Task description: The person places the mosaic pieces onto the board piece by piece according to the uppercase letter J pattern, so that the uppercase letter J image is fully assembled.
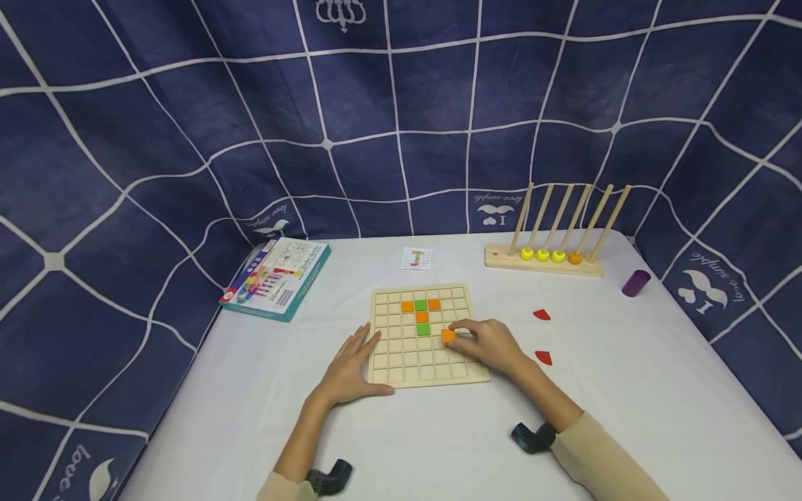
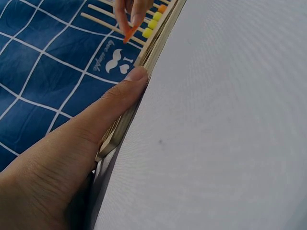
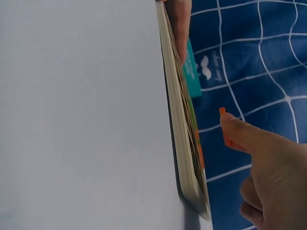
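My right hand [image 1: 495, 344] pinches an orange square tile [image 1: 447, 335] between thumb and fingers, a little above the wooden grid board [image 1: 407, 360]. In the right wrist view the same tile [image 3: 224, 125] stands clear of the board's surface. My left hand [image 1: 348, 369] lies spread at the board's left edge, its thumb [image 2: 120, 93] along the near edge and a fingertip on the grid. Several tiles sit in the grid's upper part: an orange, green, orange row, with an orange tile [image 1: 422, 317] and a green tile [image 1: 423, 329] below its middle.
Behind the board lies a small pattern card [image 1: 416, 259]. A flat box [image 1: 276, 278] is at the back left, and a peg stand [image 1: 544, 261] with yellow and orange beads at the back right. Red pieces [image 1: 543, 358] and a purple cylinder [image 1: 635, 283] lie to the right.
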A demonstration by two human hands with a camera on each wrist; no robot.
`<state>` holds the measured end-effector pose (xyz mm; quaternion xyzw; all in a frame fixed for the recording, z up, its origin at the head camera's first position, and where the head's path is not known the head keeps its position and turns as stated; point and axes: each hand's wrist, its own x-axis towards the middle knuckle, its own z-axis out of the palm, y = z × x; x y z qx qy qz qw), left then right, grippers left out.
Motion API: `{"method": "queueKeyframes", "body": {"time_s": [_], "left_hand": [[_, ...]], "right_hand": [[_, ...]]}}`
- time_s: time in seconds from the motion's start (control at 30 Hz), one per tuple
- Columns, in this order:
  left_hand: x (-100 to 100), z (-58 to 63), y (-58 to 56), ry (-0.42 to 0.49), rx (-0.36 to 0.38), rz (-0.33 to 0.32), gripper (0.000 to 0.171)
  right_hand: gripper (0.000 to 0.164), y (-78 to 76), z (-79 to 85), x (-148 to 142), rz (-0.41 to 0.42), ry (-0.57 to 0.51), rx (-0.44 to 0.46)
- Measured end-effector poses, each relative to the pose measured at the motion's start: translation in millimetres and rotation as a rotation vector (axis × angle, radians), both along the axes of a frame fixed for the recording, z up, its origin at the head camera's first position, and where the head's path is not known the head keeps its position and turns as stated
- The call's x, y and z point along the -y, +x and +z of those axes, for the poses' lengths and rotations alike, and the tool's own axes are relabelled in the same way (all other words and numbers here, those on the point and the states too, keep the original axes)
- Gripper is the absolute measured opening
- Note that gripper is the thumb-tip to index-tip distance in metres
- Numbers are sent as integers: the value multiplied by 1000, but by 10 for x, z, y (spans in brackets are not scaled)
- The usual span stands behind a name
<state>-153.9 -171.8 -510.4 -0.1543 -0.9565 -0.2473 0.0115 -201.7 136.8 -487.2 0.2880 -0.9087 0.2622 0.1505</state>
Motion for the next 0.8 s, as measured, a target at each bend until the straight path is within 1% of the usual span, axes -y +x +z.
{"method": "queueKeyframes", "body": {"time_s": [0.17,0.37,0.57,0.8], "left_hand": [[2,-1,7,4,-12,-3,119],[-3,7,1,-7,3,2,119],[-9,15,4,-1,1,-2,119],[-4,12,5,-5,9,2,119]], "right_hand": [[29,-72,-68,211,31,-7,5],[32,-106,-118,376,53,44,-2],[32,-104,-143,424,49,74,0],[30,-95,-159,434,66,64,10]]}}
